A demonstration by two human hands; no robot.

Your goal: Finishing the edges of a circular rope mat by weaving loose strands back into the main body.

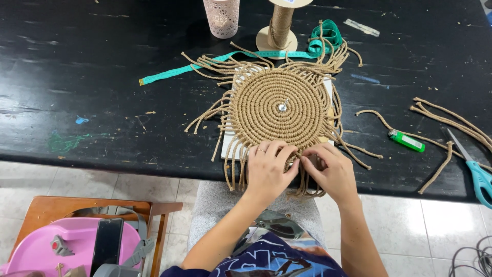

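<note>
Both hands meet at the near rim of the round jute mat [279,107]. The left hand [267,169] has its fingers curled down, pinching the loose cords [302,187] that hang off the mat's near edge; a ring shows on one finger. The right hand [333,172] presses in just beside it, fingertips bunched tight on the same cords, the two hands touching at the knuckles. The mat lies flat on a pale board [228,146] at the near edge of the black table [92,77], pinned through its centre by a metal pin [283,106], fringe spraying out all round. Beyond it, toward the far edge, stand a cord spool [279,28] and a pink lattice cup [221,18]; what is inside the cup cannot be seen. A teal measuring tape [205,64] runs behind the mat. To the right lie a green lighter [406,140], cut cord lengths [451,123] and blue-handled scissors [474,172] near the right edge.
</note>
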